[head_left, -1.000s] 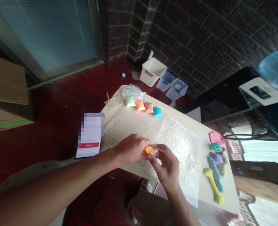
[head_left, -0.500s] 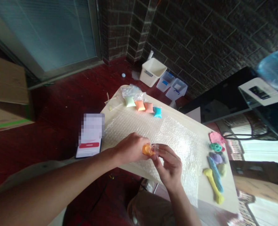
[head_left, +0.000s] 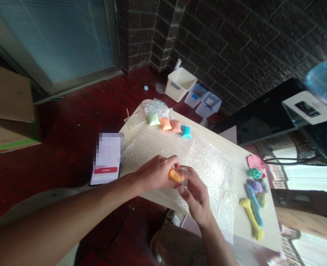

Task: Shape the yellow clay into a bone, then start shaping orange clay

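Over the bubble wrap (head_left: pixel 158 147) spread on the surface (head_left: pixel 270 232), an orange packet (head_left: pixel 176 176) sits between the two hands, raised towards the wearer; the left hand (head_left: pixel 159 173) is closed around its filled end, fingers curled in; the right hand (head_left: pixel 197 194) is half curled at the clear end, its fingers up against the film and its thumb just below, and whether that thumb pinches the film I cannot tell.

The step in hand looks to be working at the packet's clear end, perhaps to open it; no tear can be made out, and the orange filling appears to be inside; the next move seems to call for a firm pinch on the film by the right hand, with the left holding steady without squeezing.

Along the far edge lie a pale green packet (head_left: pixel 154 119), two orange-pink packets (head_left: pixel 170 125) and a blue packet (head_left: pixel 186 132); at the right end rest soft-looking coloured pieces (head_left: pixel 252 218), well apart from the hands.
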`<state>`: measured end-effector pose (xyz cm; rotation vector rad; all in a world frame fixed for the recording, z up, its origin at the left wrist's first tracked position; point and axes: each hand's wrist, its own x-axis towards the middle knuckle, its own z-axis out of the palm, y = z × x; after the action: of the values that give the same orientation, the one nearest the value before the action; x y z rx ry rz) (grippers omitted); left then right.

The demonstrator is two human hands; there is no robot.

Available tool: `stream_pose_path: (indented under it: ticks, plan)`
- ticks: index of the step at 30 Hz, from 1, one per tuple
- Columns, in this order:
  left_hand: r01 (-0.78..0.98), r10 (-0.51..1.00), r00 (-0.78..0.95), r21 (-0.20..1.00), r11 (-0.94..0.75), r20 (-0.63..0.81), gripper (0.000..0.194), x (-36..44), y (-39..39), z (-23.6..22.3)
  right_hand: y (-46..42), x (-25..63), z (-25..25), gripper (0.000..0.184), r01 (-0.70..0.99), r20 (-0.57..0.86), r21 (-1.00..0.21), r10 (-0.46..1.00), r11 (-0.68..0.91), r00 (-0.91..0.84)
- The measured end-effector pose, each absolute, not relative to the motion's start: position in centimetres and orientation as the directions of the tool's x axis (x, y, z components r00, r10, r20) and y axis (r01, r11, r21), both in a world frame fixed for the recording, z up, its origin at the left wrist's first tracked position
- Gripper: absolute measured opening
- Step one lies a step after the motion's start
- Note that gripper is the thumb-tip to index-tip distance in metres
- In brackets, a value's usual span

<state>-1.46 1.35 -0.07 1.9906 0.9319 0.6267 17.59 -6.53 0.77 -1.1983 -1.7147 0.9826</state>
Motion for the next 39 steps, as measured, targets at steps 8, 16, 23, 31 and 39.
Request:
stream_pose_path:
  ticks: [8,16,23,31,39]
  plan:
    - [0.470,0.784,0.620,0.798,-0.377,0.004,0.061,-1.5,1.4,-0.2,-6.6,17.5,1.5,0.029,0.542,0.152,-0.802,0.964,0.250,-0.220]
    - [0.485,0.772,0.636,0.768,-0.418,0.019,0.056,-1.2,1.0,-0.4,-6.5,17.1,1.3,0.023,0.552,0.149,-0.810,0.980,0.198,-0.134]
    - [0.488,0.791,0.605,0.744,-0.456,0.087,0.057,-1.3,1.3,-0.6,-6.1,17.7,1.4,0.032,0.287,0.043,-0.951,0.972,0.110,-0.230]
    - [0.499,0.741,0.672,0.730,-0.467,0.015,0.071,-1.7,1.4,-0.2,-5.9,18.1,1.9,0.024,0.553,0.101,-0.796,0.955,0.246,-0.280]
    - [0.490,0.776,0.631,0.771,-0.407,0.008,0.076,-1.4,1.5,-0.1,-6.2,18.4,0.5,0.038,0.094,-0.003,-0.995,0.964,0.023,-0.266]
